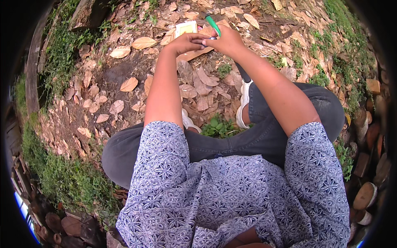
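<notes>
My right hand (pixel 230 40) is closed around a slim green object (pixel 213 25) with a dark end, which sticks up past the thumb side; its exact kind does not show. Close beside it, my left hand (pixel 185 44) has its fingers bent toward the right hand, meeting it at a small bluish-grey bit (pixel 212 38) that the fingers mostly hide. Just beyond the left hand lies a small white-and-yellow square item (pixel 186 28). A flat brown piece (pixel 193 55), like card or board, is partly visible beneath both hands.
I sit on leaf-strewn ground (pixel 124 74), knees spread, white shoes (pixel 245 103) in front. A dark strip-like object (pixel 242 72) shows below my right forearm. Grass (pixel 70 182) and a weathered timber (pixel 32 74) border the left; stacked cut logs (pixel 364 195) line the right.
</notes>
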A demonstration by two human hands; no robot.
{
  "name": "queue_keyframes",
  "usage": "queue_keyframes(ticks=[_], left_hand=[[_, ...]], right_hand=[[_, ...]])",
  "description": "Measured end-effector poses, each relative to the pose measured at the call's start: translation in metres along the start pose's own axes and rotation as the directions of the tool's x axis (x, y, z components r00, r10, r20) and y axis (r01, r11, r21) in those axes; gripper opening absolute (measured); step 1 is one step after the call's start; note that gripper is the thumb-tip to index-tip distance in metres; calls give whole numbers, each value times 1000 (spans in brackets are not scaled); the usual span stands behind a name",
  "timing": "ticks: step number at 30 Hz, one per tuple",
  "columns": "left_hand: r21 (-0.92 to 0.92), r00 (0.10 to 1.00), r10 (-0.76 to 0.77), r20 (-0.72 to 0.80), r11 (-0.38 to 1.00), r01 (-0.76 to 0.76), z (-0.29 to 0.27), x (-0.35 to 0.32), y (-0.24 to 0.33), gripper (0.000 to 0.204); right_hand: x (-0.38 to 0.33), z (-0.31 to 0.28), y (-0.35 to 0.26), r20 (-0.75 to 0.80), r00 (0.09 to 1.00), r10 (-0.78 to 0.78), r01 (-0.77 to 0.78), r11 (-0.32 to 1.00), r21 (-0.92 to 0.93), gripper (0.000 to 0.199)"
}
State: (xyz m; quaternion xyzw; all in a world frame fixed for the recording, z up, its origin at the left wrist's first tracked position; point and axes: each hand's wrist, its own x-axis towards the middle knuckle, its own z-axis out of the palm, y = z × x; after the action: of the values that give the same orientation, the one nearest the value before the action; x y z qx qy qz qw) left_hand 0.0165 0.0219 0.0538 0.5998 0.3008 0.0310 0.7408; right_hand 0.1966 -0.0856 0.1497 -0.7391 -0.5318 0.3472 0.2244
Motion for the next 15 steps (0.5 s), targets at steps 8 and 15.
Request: queue_keyframes(ticks=[8,15], left_hand=[[794,685,469,-557,541,276,-11,-3,-61,48],[902,810,409,-420,285,325,16,0,-61,20]], right_hand=[[4,11,32,56,997,46,-55,987,154,37],[-10,-1,38,79,997,-9,6,999,32,41]])
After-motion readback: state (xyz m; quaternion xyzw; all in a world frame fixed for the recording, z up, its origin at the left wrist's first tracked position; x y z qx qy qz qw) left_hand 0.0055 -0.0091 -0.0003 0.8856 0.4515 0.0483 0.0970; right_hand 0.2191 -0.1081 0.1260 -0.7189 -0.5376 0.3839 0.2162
